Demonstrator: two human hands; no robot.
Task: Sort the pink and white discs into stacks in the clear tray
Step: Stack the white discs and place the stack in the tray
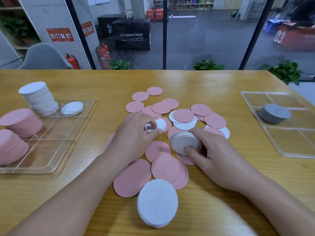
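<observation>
Left hand point(136, 132) pinches one white disc point(159, 124) at the edge of the loose pile point(170, 133) mid-table, while the right hand point(213, 150) grips a small white bundle point(185, 142) on edge. In the clear tray point(56, 150) on the left: two white stacks, one tall point(40, 99), one low point(72, 108), and two pink stacks point(20, 121). Another white stack point(157, 205) sits nearest the camera. A second tray point(289, 142) on the right holds one grey stack point(274, 113).
</observation>
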